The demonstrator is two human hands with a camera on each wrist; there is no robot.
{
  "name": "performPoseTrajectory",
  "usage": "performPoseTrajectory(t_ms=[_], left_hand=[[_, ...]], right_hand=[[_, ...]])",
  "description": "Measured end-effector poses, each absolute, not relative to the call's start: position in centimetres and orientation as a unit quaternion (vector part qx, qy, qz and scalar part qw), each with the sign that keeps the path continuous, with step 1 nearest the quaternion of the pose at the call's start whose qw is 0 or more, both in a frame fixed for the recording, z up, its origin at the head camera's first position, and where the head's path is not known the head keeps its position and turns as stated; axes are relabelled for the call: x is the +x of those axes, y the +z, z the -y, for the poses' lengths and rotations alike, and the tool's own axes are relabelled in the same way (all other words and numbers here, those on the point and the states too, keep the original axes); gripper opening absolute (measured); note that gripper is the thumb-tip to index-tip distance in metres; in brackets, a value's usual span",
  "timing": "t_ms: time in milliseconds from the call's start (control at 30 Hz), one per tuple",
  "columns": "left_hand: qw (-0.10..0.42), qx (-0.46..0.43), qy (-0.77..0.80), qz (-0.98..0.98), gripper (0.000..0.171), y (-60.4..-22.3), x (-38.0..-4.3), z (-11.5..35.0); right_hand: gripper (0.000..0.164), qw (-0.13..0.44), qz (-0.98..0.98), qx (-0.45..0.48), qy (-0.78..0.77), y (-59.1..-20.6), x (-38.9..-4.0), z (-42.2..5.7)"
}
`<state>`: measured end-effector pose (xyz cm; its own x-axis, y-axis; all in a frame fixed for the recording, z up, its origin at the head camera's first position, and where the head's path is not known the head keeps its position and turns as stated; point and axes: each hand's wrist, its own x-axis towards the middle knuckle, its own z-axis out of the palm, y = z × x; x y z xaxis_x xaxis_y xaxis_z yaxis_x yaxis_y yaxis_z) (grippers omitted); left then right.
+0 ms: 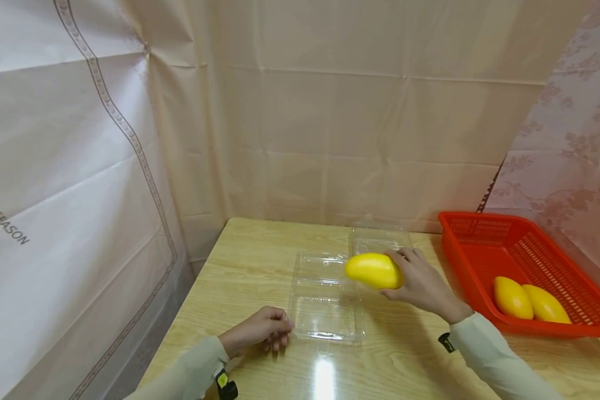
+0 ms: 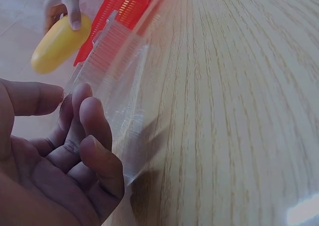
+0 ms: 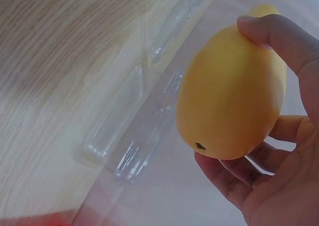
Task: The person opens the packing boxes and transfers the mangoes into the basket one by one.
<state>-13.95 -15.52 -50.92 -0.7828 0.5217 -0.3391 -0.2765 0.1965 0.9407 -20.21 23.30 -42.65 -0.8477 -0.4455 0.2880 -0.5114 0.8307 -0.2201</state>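
Observation:
My right hand [image 1: 420,280] grips a yellow mango [image 1: 372,270], held above the right side of a clear plastic container [image 1: 325,319] on the table. The right wrist view shows the thumb on one side of the mango and the fingers curled round the other, with a dark stem spot low on it. At the container's left edge, my left hand [image 1: 262,329] pinches the thin plastic between thumb and forefinger; its other fingers are loosely curled. The container lies open, its hinged halves spread flat. I see no fruit in it.
A red plastic basket [image 1: 500,253] stands at the right with two more mangoes [image 1: 514,298] in its near end. Another clear container [image 1: 380,236] sits at the table's back edge. Cloth sheets [image 1: 330,122] hang behind the wooden table [image 1: 240,266] and at both sides.

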Motion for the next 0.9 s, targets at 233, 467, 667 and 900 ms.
performPoseTrajectory(t_ms=[233, 467, 667, 900], left_hand=[[0.313, 0.086, 0.625, -0.71, 0.023, -50.9, -13.9, 15.6], [0.313, 0.088, 0.627, -0.708, 0.025, -50.9, -13.9, 15.6], [0.316, 0.089, 0.628, -0.706, 0.026, -50.9, -13.9, 15.6], [0.318, 0.088, 0.627, -0.705, 0.025, -50.9, -14.0, 15.5]], right_hand=[[0.085, 0.115, 0.953, 0.242, 0.141, -42.5, -20.3, -24.0], [0.084, 0.107, 0.954, 0.235, 0.152, -42.6, -20.2, -24.6], [0.084, 0.112, 0.956, 0.221, 0.156, -42.5, -20.2, -25.1], [0.085, 0.122, 0.957, 0.214, 0.152, -42.4, -20.1, -25.6]])
